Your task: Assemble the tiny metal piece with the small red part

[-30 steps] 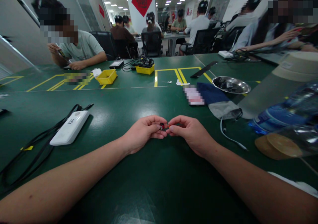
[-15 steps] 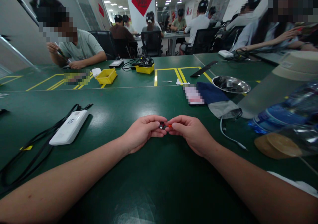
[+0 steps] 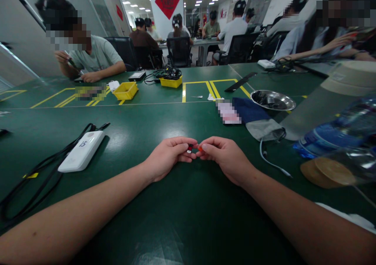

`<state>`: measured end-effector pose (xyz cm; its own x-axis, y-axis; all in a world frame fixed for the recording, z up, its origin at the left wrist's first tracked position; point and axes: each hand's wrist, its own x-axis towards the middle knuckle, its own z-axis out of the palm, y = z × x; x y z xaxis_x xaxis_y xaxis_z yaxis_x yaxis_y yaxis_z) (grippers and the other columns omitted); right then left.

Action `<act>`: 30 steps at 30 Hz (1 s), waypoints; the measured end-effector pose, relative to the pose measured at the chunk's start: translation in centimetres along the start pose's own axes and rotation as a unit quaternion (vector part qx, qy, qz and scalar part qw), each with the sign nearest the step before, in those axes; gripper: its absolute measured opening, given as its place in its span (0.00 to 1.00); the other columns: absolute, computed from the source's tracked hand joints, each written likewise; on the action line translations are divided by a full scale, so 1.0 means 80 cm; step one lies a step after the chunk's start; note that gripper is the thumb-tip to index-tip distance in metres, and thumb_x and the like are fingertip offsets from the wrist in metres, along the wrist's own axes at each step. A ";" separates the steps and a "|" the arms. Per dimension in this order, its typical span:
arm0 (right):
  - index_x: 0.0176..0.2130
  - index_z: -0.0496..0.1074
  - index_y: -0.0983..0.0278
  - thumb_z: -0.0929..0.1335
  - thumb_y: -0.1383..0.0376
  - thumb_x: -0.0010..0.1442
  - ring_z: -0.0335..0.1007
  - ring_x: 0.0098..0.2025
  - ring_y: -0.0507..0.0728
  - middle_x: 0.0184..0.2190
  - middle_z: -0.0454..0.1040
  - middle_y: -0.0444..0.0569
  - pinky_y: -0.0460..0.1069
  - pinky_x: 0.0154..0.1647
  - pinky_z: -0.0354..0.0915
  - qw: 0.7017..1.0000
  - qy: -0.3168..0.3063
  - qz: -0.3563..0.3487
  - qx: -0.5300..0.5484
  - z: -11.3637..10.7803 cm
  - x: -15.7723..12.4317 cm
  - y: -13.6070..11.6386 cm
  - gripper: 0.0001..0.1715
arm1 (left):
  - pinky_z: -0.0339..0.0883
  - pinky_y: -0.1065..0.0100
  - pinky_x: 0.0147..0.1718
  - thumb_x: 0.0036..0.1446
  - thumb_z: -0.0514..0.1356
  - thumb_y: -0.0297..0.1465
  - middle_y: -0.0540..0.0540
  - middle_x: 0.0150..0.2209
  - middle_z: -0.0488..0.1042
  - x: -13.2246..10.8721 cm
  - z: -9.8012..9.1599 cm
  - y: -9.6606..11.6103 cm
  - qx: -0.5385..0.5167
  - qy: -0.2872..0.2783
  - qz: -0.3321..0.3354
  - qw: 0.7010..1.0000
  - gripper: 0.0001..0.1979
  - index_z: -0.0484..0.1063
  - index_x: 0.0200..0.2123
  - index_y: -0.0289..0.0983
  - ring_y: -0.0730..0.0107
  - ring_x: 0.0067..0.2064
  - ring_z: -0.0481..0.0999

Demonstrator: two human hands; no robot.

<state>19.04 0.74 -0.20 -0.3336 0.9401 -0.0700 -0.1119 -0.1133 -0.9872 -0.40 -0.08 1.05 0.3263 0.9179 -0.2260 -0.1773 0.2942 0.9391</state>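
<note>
Just above the green table (image 3: 141,218), my left hand (image 3: 169,157) pinches a small dark piece (image 3: 190,148) with red and silvery parts between thumb and fingers. Close to it on the right, my right hand (image 3: 225,155) grips a small orange-red piece (image 3: 201,149), mostly covered by its fingertips. A narrow gap shows between the two pieces, and the fingertips of both hands nearly meet. What exactly the small pieces are is too small to tell.
A white power bank (image 3: 82,151) and black cable lie left. Right are a blue and grey pouch (image 3: 252,114), a metal bowl (image 3: 273,100), a bottle (image 3: 331,136) and a large container (image 3: 317,100). Yellow trays (image 3: 126,91) stand farther back. A person (image 3: 94,57) sits back left.
The dark piece in my left hand has turned slightly, and a small gap has opened between it and the orange-red piece. Both arms stay nearly in place.
</note>
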 end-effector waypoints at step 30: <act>0.35 0.78 0.65 0.69 0.56 0.60 0.77 0.38 0.56 0.34 0.80 0.51 0.54 0.46 0.70 0.998 -0.009 0.028 0.064 -0.001 0.000 -0.003 0.14 | 0.70 0.70 0.34 0.54 0.59 0.24 0.39 0.35 0.78 -0.002 0.001 0.003 -0.006 -0.008 -0.012 1.000 0.12 0.75 0.42 0.29 0.68 0.34 0.79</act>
<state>19.09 0.82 0.02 -0.3601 0.9251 -0.1204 -0.2100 -0.2062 -0.9557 -0.41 -0.16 1.32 0.3451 0.9063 -0.2442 -0.1812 0.3196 0.9301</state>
